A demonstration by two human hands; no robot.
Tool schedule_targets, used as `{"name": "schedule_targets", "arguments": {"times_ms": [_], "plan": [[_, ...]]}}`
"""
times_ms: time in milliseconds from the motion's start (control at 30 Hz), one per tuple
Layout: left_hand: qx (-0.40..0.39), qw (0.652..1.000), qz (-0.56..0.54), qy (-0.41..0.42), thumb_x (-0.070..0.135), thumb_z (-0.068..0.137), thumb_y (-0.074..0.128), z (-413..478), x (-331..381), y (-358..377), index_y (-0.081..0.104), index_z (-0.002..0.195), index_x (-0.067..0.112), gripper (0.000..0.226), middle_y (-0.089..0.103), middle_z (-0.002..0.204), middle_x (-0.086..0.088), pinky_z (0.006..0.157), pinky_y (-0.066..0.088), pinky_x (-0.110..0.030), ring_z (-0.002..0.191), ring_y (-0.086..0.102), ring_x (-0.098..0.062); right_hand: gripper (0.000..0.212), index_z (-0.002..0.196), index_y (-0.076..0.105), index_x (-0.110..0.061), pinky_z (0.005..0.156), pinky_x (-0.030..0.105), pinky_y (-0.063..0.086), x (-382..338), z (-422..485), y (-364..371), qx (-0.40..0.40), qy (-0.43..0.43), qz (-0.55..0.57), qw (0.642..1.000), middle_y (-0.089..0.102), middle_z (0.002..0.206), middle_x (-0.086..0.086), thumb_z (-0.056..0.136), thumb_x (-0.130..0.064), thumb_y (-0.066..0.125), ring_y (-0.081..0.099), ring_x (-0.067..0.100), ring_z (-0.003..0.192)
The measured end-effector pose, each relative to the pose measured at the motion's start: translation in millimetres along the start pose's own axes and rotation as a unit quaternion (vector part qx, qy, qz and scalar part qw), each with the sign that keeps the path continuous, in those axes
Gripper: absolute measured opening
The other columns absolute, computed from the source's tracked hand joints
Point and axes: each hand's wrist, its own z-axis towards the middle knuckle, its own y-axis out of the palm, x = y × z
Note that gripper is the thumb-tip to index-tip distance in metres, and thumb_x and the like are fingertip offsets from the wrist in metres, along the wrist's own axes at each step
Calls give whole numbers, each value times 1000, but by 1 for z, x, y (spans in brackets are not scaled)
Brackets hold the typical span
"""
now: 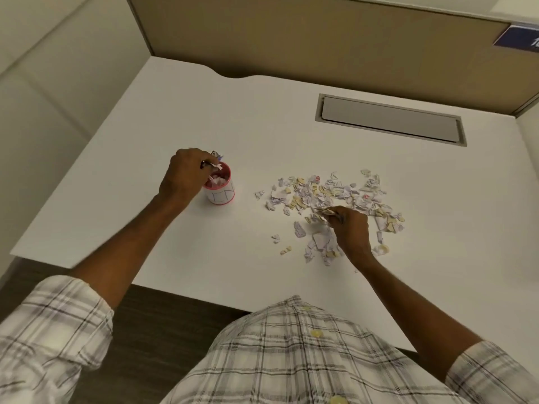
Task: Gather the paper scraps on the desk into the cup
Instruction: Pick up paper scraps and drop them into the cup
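Head view, progress?
– Early. Torn white-and-yellow paper scraps [326,193] mostly lie loose around right hand [350,225], which pinches a few.
– Cup?
– Small pink-rimmed white paper cup [221,191] sits part-filled just beside left hand [185,177], whose fingers curl round scraps at its mouth. Bulk on white worktop [204,112] not yet gathered.

On the tabletop [180,234] the cup [220,188] stands left of the scattered paper scraps [329,196], with a recessed hatch [390,119] behind the scraps.
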Motion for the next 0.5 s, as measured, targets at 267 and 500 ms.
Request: {"name": "schedule_targets", "arguments": {"times_ms": [267,500], "plan": [[-124,984,127,12,13,84,72,12,3,7,76,110,16,26,70,118,-14,93,53,-36,105,66,-34,13,103,78,-15,54,6,35,-10,6,-5,4,3,-7,1000,73,81,-6,92,-16,72,54,-10,63],[-143,983,112,13,18,82,76,21,1,-3,76,111,17,30,74,110,-10,78,49,-26,98,69,-29,11,101,79,-12,56,3,39,-22,6,-3,1,-9,-7,1000,72,78,-5,93,-14,71,53,-10,61]]}}
